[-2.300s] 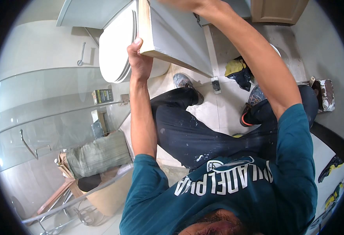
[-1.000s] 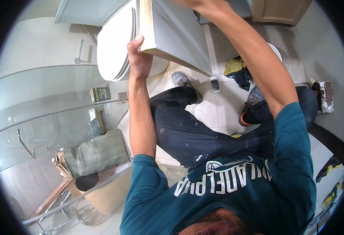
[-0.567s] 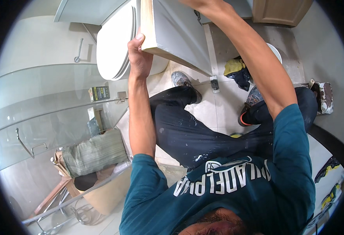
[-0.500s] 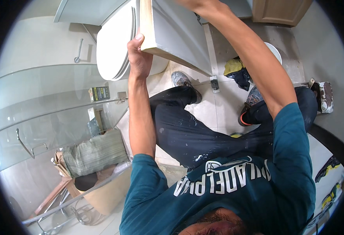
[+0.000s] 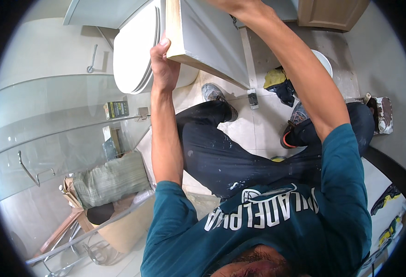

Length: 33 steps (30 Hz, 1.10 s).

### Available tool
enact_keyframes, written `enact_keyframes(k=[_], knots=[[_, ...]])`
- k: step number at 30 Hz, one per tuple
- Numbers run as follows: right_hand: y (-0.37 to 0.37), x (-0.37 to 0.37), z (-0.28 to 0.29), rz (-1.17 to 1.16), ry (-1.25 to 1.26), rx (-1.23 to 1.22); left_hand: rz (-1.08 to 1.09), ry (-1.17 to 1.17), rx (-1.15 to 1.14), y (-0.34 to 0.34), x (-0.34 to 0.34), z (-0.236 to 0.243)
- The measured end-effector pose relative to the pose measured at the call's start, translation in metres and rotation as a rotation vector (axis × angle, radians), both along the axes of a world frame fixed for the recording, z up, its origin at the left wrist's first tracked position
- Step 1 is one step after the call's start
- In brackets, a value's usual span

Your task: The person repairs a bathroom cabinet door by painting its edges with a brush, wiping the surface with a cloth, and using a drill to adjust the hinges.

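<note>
My left hand is closed round the near upper corner of a tall grey door-like panel. Its thumb lies against the bare wood edge, while the fingers are mostly hidden behind the panel. From that corner the panel slants down toward the tiled floor. My right hand reaches to the picture's top edge, over the panel's far side. Its fingers are cut off, so what they touch cannot be seen. A white toilet with its lid down stands just left of the panel.
A small dark-and-white block lies by the panel's foot. Yellow-and-black gloves or cloth and a white bucket are beyond my right foot. A paint-smeared tray sits right. Glass shower panels and a wrapped bundle are left.
Almost nothing differs. The whole view has shifted very slightly; both hands keep their places at the panel.
</note>
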State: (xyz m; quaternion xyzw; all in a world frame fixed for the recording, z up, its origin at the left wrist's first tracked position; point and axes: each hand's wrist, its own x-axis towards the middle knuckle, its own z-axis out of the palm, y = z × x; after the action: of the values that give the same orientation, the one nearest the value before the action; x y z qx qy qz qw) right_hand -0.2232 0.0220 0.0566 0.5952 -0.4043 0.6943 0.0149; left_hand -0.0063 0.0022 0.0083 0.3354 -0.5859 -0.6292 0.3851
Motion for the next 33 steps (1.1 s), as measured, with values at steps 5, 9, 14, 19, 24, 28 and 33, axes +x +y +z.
enact_keyframes(k=[5, 9, 14, 19, 24, 28, 33], knots=[[-0.003, 0.004, -0.006, 0.023, -0.01, -0.129, 0.001, 0.001, -0.004, -0.001, 0.001, -0.002], [0.0, 0.002, -0.003, 0.048, -0.003, -0.122, -0.045, -0.021, -0.013, -0.01, 0.006, -0.007], [0.015, -0.01, 0.002, -0.039, -0.043, -0.127, -0.016, -0.05, -0.015, -0.012, 0.001, -0.006], [0.055, -0.063, -0.002, -0.02, -0.208, 0.034, -0.01, -0.03, 0.041, -0.01, -0.006, -0.006], [0.088, -0.14, -0.068, -0.163, 0.007, 0.523, 0.07, 0.035, 0.061, -0.024, 0.003, -0.012], [0.136, -0.208, -0.178, -0.198, 0.301, 0.813, 0.063, 0.057, 0.09, -0.022, -0.019, -0.014], [0.161, -0.22, -0.242, -0.191, 0.467, 1.185, 0.119, -0.011, 0.06, -0.035, -0.011, -0.027]])
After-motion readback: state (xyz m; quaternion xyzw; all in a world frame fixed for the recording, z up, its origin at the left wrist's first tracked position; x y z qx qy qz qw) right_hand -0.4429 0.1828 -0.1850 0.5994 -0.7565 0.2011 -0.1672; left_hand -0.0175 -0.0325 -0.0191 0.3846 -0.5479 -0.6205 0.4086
